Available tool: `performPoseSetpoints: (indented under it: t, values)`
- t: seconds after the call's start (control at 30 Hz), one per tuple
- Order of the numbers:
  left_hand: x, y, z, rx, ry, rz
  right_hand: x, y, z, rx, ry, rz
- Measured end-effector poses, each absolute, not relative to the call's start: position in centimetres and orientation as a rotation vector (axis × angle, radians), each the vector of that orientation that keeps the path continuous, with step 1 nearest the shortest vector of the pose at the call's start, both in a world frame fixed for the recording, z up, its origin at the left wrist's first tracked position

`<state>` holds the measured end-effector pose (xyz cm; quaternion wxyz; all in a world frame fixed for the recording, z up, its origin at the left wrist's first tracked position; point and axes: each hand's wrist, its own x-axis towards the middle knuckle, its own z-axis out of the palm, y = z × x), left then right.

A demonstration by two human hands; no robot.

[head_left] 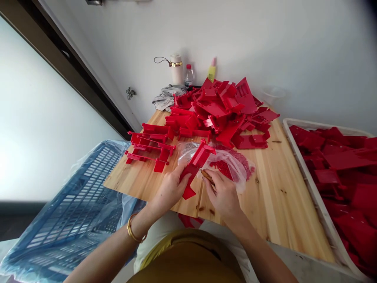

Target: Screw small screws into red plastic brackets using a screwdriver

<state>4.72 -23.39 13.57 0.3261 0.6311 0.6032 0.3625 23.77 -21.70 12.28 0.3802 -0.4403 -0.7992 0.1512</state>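
My left hand (173, 184) is closed around a red plastic part (200, 156), which is held tilted above the front of the wooden table (271, 204). In my right hand (224, 192) is a small tool with a wooden handle (207, 176). Its thin metal tip meets the edge of the red part, though the tip's exact shape is too small to make out. Just beyond my hands lies a clear plastic bag (237, 169) with small red bits (246, 162) in and around it. Several similar red parts (150, 143) are stacked on the table to the left.
A large heap of red parts (218, 104) covers the table's back. At right stands a white crate (306, 177) full of red parts; at left, a blue basket (85, 188) lined with plastic. A white flask (176, 70), a bottle (189, 76) and a grey cloth (166, 98) sit near the wall.
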Motion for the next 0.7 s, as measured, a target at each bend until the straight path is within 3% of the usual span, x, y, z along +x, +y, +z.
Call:
performPoseSetpoints:
  t: [0.2, 0.33, 0.43, 0.6, 0.7]
  values:
    - [5.1, -23.4, 14.1, 1.733, 1.619, 0.856, 24.4, -21.7, 13.5, -1.138, -2.358, -0.2]
    - [5.3, -23.9, 14.0, 1.765, 1.622, 0.869, 25.0, -21.4, 13.5, -1.107, -2.47, -0.286]
    - [5.5, -24.1, 13.6, 1.787, 1.622, 0.875, 25.2, -20.9, 13.7, -1.148, -2.384, 0.236]
    - [5.8, -24.0, 12.6, 1.805, 1.664, 0.964, 23.6, -21.1, 14.4, -1.203, -1.447, 1.849]
    - [5.4, -24.4, 12.1, 1.789, 1.664, 1.078, 21.8, -23.0, 14.5, -1.037, -1.0, 2.197]
